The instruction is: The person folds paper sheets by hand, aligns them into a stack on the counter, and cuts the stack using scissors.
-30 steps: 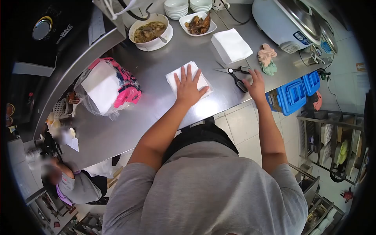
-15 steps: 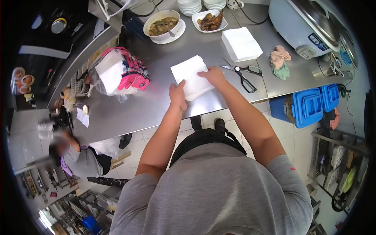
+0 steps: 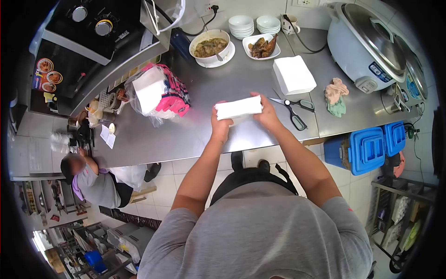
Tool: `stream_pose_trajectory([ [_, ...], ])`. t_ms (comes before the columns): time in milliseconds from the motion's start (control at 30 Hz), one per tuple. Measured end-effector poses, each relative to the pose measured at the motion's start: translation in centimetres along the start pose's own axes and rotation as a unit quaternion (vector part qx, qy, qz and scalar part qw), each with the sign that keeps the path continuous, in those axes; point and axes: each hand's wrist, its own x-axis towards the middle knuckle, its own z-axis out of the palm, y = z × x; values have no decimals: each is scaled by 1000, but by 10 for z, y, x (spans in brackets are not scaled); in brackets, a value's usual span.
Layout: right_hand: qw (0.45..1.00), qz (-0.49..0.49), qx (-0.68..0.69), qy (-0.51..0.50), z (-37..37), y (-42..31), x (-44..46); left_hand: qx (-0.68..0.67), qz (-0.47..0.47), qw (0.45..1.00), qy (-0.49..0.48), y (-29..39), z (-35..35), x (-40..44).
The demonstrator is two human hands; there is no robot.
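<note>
A small stack of white paper napkins (image 3: 239, 108) stands on edge above the steel counter, its long side toward me. My left hand (image 3: 221, 122) grips its left end and my right hand (image 3: 268, 114) its right end, fingers closed round both sides. Black-handled scissors (image 3: 293, 113) lie spread on the counter, just right of my right hand. Behind them sits a taller, squared pile of white napkins (image 3: 294, 76). To the left, an opened pink plastic pack (image 3: 175, 101) shows more white napkins inside.
Along the back are a bowl of stew (image 3: 210, 45), a dish of fried food (image 3: 263, 48) and stacked white bowls (image 3: 241, 27). A rice cooker (image 3: 360, 56) and crumpled cloths (image 3: 335, 96) stand right. Blue-lidded bins (image 3: 367, 151) are below. Another person (image 3: 100, 186) is at far left.
The napkin stack was lying nearly flat under my hands; now it is tipped up on edge and held at both ends. The camera view has shifted, so the counter appears lower.
</note>
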Motion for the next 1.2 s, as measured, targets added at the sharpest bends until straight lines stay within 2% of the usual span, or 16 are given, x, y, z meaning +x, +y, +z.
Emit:
stream_pose_trajectory([
  [67, 1000, 16, 5, -10, 1, -6, -4, 9, 8, 1000, 2, -9, 0, 3],
  [167, 999, -20, 8, 26, 2, 11, -3, -63, 5, 997, 54, 12, 13, -10],
  [267, 1000, 1, 7, -8, 4, 19, -3, 8, 19, 1000, -1, -5, 7, -5],
  [367, 999, 29, 25, 9, 5, -6, -3, -21, -12, 999, -44, -22, 0, 7],
  [467, 998, 42, -1, -51, -1, 3, 6, 20, -21, 998, -57, -31, -6, 12],
  [567, 994, 102, -42, -7, 1, -12, 2, 28, -62, 995, -68, -33, -13, 18],
  [667, 991, 108, -52, 57, 5, -31, -2, -8, -143, 983, -114, 20, -7, 7],
  [767, 982, 186, -15, 9, -4, -49, -1, -11, -198, 970, -140, 20, -16, 6],
  [800, 977, 200, -76, -4, -10, -48, 0, 38, -195, 976, -88, 19, -19, 2],
  [867, 968, 200, -142, 50, -28, -19, -4, 137, -183, 973, 11, 17, -23, -2],
  [900, 961, 199, -176, 77, -31, -16, -5, 113, -197, 974, 10, 17, -28, -2],
  [933, 964, 191, -154, 103, -35, -14, -11, 88, -213, 973, 10, 15, -35, -6],
  [1033, 962, 212, -156, 66, -39, 4, -25, 23, -225, 974, 12, 14, -32, -20],
  [1167, 952, 140, -268, 55, -19, 13, -47, -48, -203, 978, -24, -15, -27, -19],
  [1200, 948, 110, -291, 69, -20, 12, -52, -39, -177, 983, -5, 17, -6, -29],
])
